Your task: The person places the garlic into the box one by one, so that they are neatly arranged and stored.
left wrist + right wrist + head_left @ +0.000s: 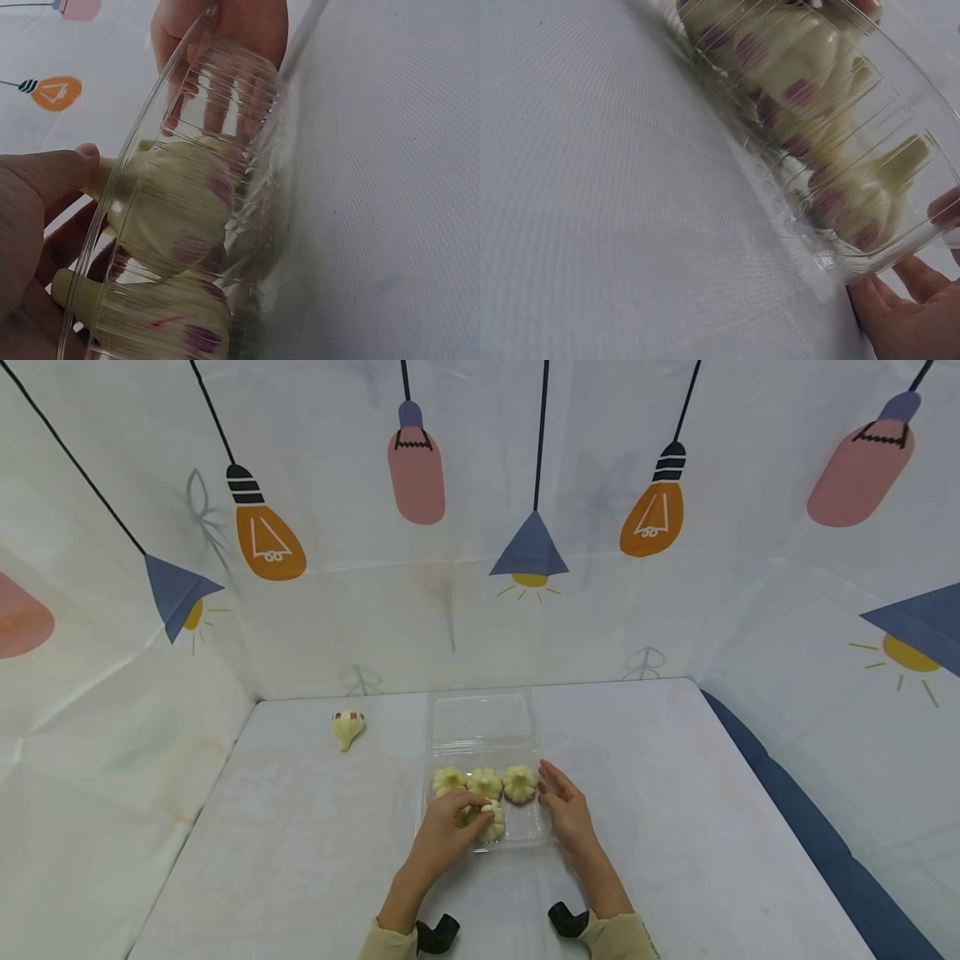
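A clear plastic hinged box (528, 831) lies with its lid laid back, holding several pale garlic bulbs with purple patches. Three of them, one being the right-hand garlic bulb (519, 783), line the far row. My left hand (446, 835) reaches over the near row and pinches the stem of a garlic bulb (169, 202) between thumb and fingers. Another garlic bulb (161, 315) sits beside it, mostly covered by that hand in the head view. At the box's right end my right hand (567, 810) rests with loosely extended fingers against the outer wall.
A single garlic bulb (348, 727) lies at the far left of the white table (300, 827). The open lid (482, 718) stretches toward the back edge. White printed sheets (337, 635) hang behind and at both sides. Black wrist mounts (437, 935) stick out near both sleeves.
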The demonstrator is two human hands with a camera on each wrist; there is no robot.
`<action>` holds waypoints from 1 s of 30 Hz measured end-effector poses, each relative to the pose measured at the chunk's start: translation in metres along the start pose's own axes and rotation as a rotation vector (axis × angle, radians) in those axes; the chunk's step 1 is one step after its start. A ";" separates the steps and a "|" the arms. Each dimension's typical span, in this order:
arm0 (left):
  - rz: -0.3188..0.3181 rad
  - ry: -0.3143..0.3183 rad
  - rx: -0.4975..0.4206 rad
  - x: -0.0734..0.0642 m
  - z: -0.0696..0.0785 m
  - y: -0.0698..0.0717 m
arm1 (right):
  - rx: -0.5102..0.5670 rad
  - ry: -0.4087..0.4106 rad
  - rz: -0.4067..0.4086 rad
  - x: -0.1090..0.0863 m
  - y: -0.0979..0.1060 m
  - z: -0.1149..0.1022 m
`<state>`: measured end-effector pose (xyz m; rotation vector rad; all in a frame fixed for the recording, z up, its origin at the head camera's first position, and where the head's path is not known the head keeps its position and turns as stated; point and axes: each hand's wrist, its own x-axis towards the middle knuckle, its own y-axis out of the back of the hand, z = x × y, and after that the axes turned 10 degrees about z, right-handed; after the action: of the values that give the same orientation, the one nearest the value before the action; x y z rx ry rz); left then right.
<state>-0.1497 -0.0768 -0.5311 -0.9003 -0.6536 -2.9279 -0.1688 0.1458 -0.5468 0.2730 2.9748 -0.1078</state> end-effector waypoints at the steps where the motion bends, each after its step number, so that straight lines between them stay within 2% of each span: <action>1: -0.001 0.004 0.000 0.000 0.000 0.000 | -0.001 0.000 0.000 0.000 0.000 0.000; 12: -0.026 0.041 0.035 -0.001 -0.001 -0.001 | -0.005 -0.006 0.006 0.003 0.000 0.002; 23: -0.028 0.024 0.080 -0.001 -0.002 -0.001 | -0.021 -0.017 0.045 0.004 0.001 0.005; 30: -0.029 0.014 0.109 -0.001 -0.003 -0.001 | -0.006 -0.009 0.035 0.004 0.000 0.005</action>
<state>-0.1507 -0.0768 -0.5347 -0.8659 -0.8226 -2.8875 -0.1717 0.1466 -0.5521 0.3224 2.9597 -0.0958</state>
